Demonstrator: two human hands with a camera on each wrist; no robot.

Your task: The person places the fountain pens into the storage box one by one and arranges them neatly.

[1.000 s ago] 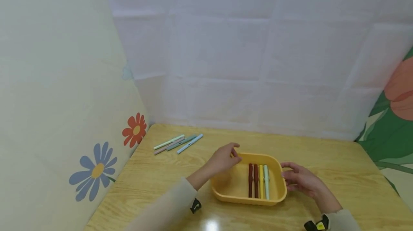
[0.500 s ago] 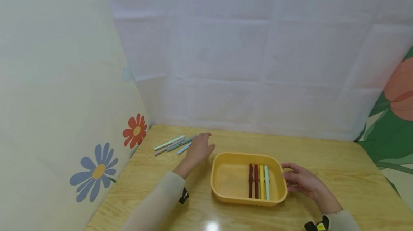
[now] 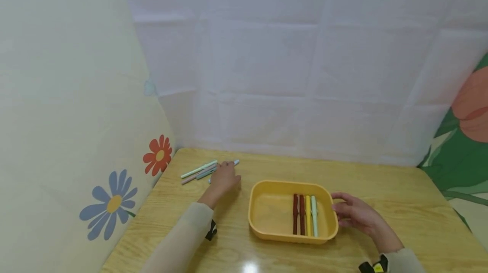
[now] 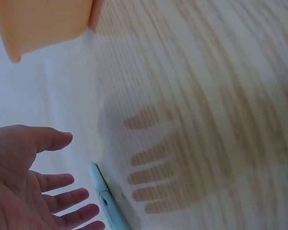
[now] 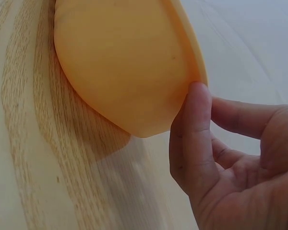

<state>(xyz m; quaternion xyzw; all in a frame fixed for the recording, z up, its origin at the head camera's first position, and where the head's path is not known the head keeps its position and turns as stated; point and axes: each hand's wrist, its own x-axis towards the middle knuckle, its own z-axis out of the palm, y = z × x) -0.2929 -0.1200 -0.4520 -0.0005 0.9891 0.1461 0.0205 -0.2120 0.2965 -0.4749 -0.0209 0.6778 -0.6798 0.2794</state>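
Note:
My left hand (image 3: 224,177) hovers over loose pens at the table's far left, fingers apart and loosely extended. Beneath it lies a light blue pen (image 3: 237,162), partly covered. Alongside are a grey-green pen (image 3: 203,174), a pinkish pen (image 3: 189,180) and a pale green pen (image 3: 199,169). In the left wrist view, a capped bluish-green pen (image 4: 105,196) lies just beyond the fingertips, with a gap to the thumb. My right hand (image 3: 356,213) touches the outer right end of a yellow plastic basket (image 3: 282,237); its fingertips meet the wall near the rim in the right wrist view.
Inside the basket's right half, two dark red pens (image 3: 299,214), a yellow pen (image 3: 308,216) and a light green pen (image 3: 314,216) lie side by side. The wooden table (image 3: 389,188) ends at a white cloth backdrop (image 3: 282,74). A flower-printed wall (image 3: 76,116) borders the left.
My left hand has moved from over the basket's left rim leftward and away to the loose pens, lowering over the light blue one. The right hand and basket have stayed nearly still.

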